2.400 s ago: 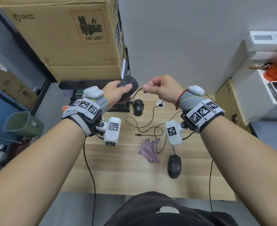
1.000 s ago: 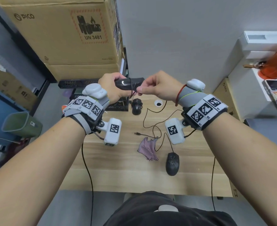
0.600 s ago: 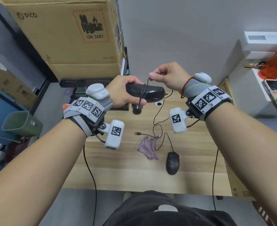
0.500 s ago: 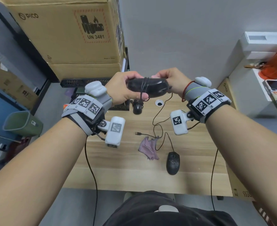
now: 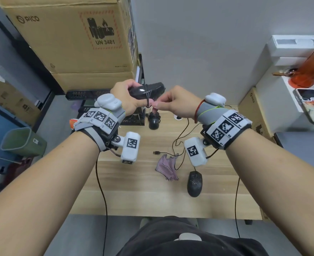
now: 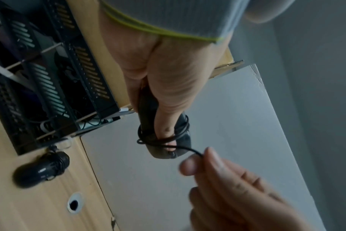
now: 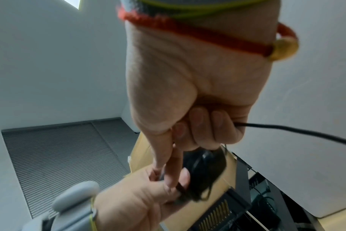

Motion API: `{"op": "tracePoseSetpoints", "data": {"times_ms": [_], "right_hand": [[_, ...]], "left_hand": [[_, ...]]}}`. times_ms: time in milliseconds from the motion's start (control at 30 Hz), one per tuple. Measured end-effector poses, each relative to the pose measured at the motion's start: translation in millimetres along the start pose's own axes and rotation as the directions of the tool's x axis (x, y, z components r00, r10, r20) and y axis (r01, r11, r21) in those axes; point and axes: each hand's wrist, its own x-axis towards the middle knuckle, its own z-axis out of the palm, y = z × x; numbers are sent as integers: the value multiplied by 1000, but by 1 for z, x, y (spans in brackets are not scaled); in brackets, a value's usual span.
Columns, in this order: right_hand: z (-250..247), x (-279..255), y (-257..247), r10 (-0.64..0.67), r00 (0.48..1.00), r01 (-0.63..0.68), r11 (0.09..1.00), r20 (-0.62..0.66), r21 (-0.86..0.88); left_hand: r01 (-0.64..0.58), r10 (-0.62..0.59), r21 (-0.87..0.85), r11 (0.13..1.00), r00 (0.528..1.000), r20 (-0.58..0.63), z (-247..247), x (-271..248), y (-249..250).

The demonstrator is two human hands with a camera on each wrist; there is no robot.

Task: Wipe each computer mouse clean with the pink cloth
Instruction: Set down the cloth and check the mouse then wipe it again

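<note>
My left hand (image 5: pixel 128 100) grips a black wired mouse (image 5: pixel 148 92) in the air above the desk's far edge, with its cable looped round the body (image 6: pixel 164 137). Just below the mouse my right hand (image 5: pixel 171 102) pinches that cable (image 6: pixel 198 152) between thumb and forefinger. The rest of the cable (image 5: pixel 182 137) hangs down to the desk, ending in a USB plug (image 5: pixel 156 152). The pink cloth (image 5: pixel 166 168) lies crumpled mid-desk. A second black mouse (image 5: pixel 194 183) lies right of the cloth. A third, cable-wrapped mouse (image 5: pixel 154 121) sits at the back.
The wooden desk (image 5: pixel 134 191) meets a grey wall. A black mesh organiser (image 5: pixel 132 119) stands at its back left under stacked cardboard boxes (image 5: pixel 75 37). A green bin (image 5: pixel 21 142) stands on the floor at left. A white shelf with an orange bottle (image 5: pixel 311 65) is at right.
My right hand has circled the held mouse with the cable, adding loops round its body, and now sits lower, just under the mouse. The left hand kept its grip.
</note>
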Motion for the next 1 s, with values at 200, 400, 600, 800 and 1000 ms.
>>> {"op": "tracePoseSetpoints", "data": {"times_ms": [200, 400, 600, 800, 1000], "right_hand": [[-21, 7, -5, -30, 985, 46, 995, -168, 89], [-29, 18, 10, 43, 969, -14, 993, -245, 117], [-23, 12, 30, 169, 975, -159, 984, -147, 78], [11, 9, 24, 93, 995, -93, 996, -36, -16], [10, 7, 0, -2, 1000, 1, 989, -6, -150]], "left_hand": [[-89, 65, 175, 980, 988, 138, 0, -6, 0], [-203, 200, -26, 979, 923, 329, -3, -8, 14], [-99, 220, -378, 921, 931, 291, -6, -12, 23], [-67, 97, -452, 889, 994, 44, 4, -4, 21], [-10, 3, -140, 990, 999, -47, 2, 0, 8]]}}
